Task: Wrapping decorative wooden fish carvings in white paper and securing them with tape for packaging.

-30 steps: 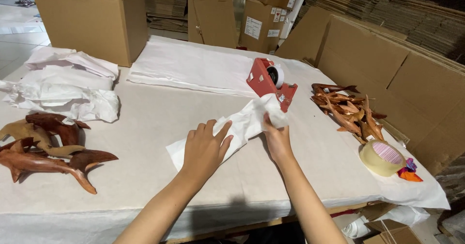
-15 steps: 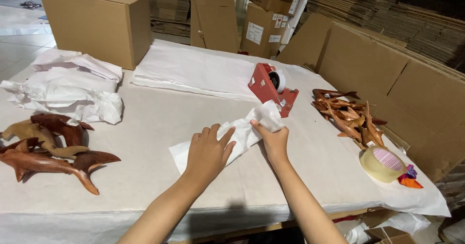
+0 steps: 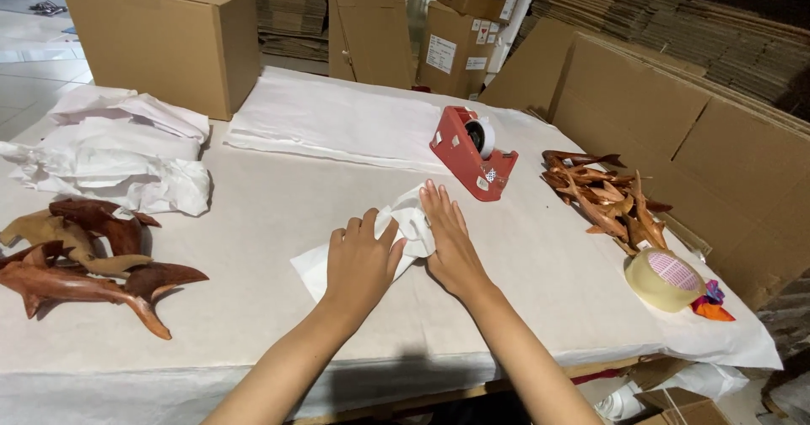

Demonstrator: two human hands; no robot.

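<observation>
- Head view: the left hand [image 3: 361, 262] lies palm down on a white paper bundle [image 3: 384, 238] near the middle of the table [image 3: 278, 214], its fingers spread a little and pressing the paper flat.
- The right hand [image 3: 450, 241] lies just beside it, fingers straight and close together, resting on the right end of the same bundle; neither hand closes around anything.
- The bundle sits on the paper-covered tabletop, a flat corner of its sheet sticking out to the left under the left wrist; what it wraps cannot be seen.
- Just beyond the right fingertips stands a red tape dispenser [image 3: 469, 150] with a roll in it.
- Behind the dispenser lies a flat stack of white paper sheets [image 3: 337, 121].
- At the left edge, several large carved wooden dolphins [image 3: 80, 260] lie in a heap, with crumpled white paper [image 3: 118, 159] behind them.
- To the right lies a pile of small carved wooden figures [image 3: 603, 193], and nearer the table corner a roll of clear packing tape [image 3: 664, 279].
- A brown cardboard box [image 3: 169, 41] stands at the far left of the table.
</observation>
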